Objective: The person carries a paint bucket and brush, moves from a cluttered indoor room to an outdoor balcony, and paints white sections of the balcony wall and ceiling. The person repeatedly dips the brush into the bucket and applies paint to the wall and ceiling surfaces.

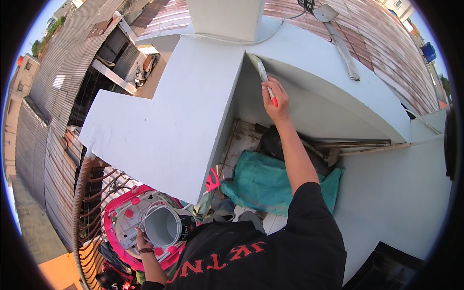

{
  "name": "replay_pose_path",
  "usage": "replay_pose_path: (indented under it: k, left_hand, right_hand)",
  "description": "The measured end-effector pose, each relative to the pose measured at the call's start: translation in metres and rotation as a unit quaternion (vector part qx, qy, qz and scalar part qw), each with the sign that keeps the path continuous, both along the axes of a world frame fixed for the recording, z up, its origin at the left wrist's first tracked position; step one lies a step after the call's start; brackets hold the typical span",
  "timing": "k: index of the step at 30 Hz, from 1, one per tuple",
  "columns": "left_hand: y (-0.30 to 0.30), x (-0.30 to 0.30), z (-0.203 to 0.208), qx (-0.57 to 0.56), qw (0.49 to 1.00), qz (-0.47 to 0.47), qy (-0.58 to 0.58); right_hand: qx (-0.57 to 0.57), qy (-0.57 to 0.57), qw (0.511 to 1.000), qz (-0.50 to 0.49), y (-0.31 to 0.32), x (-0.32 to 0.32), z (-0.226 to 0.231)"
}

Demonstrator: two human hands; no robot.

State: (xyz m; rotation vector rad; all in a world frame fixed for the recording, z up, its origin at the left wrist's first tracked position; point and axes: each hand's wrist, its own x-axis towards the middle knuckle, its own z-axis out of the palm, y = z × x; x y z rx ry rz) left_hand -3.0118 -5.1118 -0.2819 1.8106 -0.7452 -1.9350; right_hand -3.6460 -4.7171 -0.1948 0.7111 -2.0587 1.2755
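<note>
My right hand point(275, 99) is closed around a paintbrush point(262, 72) with a pale handle and a red end. Its bristles reach into the upper inside corner of a white ledge point(174, 106), at the edge of a grey wall face point(299, 96). Low on the left, my left hand point(141, 241) grips the side of a pail point(187, 226), white inside with a dark printed outside. The pail is tilted so its inside faces up, and what it holds, if anything, cannot be made out.
Below the ledge lie a teal sack point(263, 181) and a dark rounded object point(272, 142), with wooden poles point(357, 144) beside them. A pink-rimmed plastic item point(113, 212) sits behind the pail, near a metal railing point(79, 203). A long-handled tool point(344, 50) rests on the ledge's far side.
</note>
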Motion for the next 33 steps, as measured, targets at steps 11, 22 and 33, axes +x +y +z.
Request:
replay_pose_path:
  k: [11, 22, 33]
  left_hand:
    - [-0.009, -0.012, -0.004, -0.018, 0.999, -0.042, 0.008]
    - [-0.012, -0.030, -0.010, 0.000, 0.999, -0.033, 0.001]
    - [-0.011, -0.024, -0.010, -0.013, 0.999, -0.050, 0.004]
  right_hand:
    - [0.014, -0.005, 1.000, 0.002, -0.021, 0.007, -0.029]
    - [-0.008, 0.043, 0.999, 0.000, -0.021, 0.002, -0.018]
    - [-0.031, 0.073, 0.956, -0.281, 0.042, 0.036, -0.041]
